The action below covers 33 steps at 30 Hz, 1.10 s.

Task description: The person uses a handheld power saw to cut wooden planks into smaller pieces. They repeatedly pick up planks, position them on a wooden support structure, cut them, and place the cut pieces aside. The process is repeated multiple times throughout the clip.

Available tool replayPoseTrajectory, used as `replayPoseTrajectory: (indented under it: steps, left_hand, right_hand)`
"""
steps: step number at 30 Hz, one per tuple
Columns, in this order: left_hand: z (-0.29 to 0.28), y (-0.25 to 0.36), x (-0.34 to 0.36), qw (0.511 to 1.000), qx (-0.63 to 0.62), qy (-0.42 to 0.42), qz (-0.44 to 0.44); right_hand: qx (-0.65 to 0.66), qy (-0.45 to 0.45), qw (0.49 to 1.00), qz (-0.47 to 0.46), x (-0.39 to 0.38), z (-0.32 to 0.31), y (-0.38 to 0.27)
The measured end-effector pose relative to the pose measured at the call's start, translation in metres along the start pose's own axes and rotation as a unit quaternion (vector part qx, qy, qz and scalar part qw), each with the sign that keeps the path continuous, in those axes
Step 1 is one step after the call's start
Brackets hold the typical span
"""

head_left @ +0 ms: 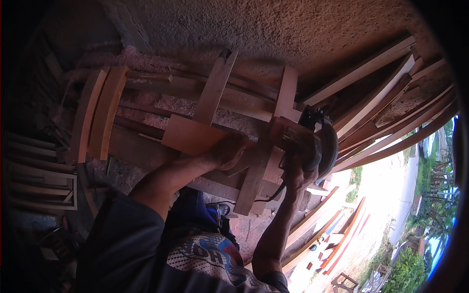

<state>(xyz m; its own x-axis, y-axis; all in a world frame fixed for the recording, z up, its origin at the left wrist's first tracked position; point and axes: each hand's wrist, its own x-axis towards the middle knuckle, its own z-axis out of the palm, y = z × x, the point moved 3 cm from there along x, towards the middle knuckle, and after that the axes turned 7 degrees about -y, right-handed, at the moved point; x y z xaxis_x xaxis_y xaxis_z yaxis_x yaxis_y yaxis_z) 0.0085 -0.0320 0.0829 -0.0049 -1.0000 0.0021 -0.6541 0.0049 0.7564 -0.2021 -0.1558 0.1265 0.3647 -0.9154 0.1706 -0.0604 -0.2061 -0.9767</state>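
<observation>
My left hand [229,151] is closed on the edge of a reddish-brown board [188,131] that lies across wooden rails. My right hand [298,166] grips a dark power tool [320,136], apparently a saw, with a rounded housing, positioned over the right end of the work beside an upright slat [255,183]. A black cord [264,199] hangs below the tool. Further slats [211,97] cross the rails [173,92] above my hands. The tool's working edge and some of my fingertips are hidden.
Two curved wooden pieces [107,112] rest at the left, above stacked frames [41,185]. Long curved timbers [395,97] lean along the rough wall [220,27] at right. More strips [342,234] lie on sunlit ground, with a path [410,176] and plants beyond.
</observation>
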Motion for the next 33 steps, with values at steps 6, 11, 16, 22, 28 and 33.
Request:
replayPoseTrajectory:
  steps: [6, 11, 16, 22, 28, 33]
  left_hand:
    - [0.027, -0.029, -0.002, 0.999, 0.045, -0.001, -0.027]
    - [0.036, -0.026, 0.001, 0.992, 0.096, 0.042, 0.075]
    - [0.047, -0.041, -0.002, 0.978, 0.168, 0.065, 0.109]
    - [0.057, -0.061, -0.003, 0.977, 0.195, 0.041, 0.072]
    - [0.057, -0.074, -0.004, 0.98, 0.194, -0.022, 0.039]
    - [0.051, -0.076, -0.013, 0.985, 0.167, -0.039, 0.005]
  right_hand:
    - [0.012, 0.135, 0.989, -0.057, -0.032, -0.062, -0.053]
    - [-0.037, 0.227, 0.972, -0.039, -0.121, -0.14, -0.055]
    - [0.001, 0.3, 0.945, 0.132, -0.218, -0.182, -0.04]
    - [0.19, 0.234, 0.922, 0.243, -0.326, -0.246, 0.052]
    - [0.061, 0.271, 0.914, 0.297, -0.414, -0.258, 0.207]
    - [-0.194, 0.122, 0.871, 0.435, -0.44, -0.26, 0.32]
